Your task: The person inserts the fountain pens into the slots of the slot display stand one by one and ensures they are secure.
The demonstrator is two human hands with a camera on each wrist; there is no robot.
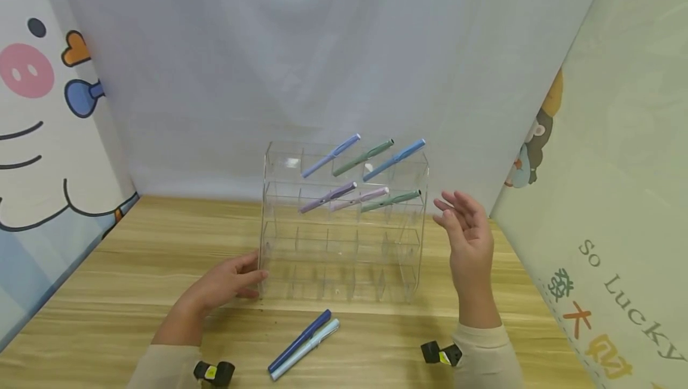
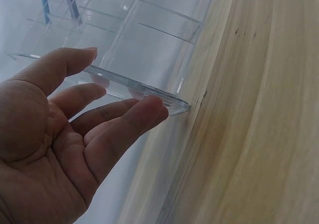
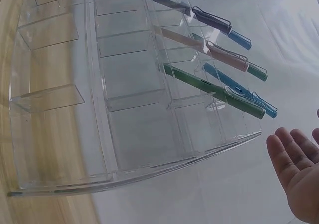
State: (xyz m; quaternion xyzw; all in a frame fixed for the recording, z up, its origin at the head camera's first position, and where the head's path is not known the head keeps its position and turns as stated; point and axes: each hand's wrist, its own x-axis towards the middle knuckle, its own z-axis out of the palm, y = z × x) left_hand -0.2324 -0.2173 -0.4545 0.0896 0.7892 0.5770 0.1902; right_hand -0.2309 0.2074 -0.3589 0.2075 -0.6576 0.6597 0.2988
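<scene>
A clear acrylic pen rack with several tiers stands upright on the table. Across its top tier lean a periwinkle pen, a green pen and a blue pen. One tier lower are a purple pen, a pink pen and another green pen. My left hand touches the rack's left side wall with slightly bent fingers. Off the right side, my right hand is held up with loose fingers, apart from the rack and holding nothing.
In front of the rack, a dark blue pen and a pale blue pen lie side by side on the wooden table. A grey-white cloth hangs behind. Printed panels stand at left and right.
</scene>
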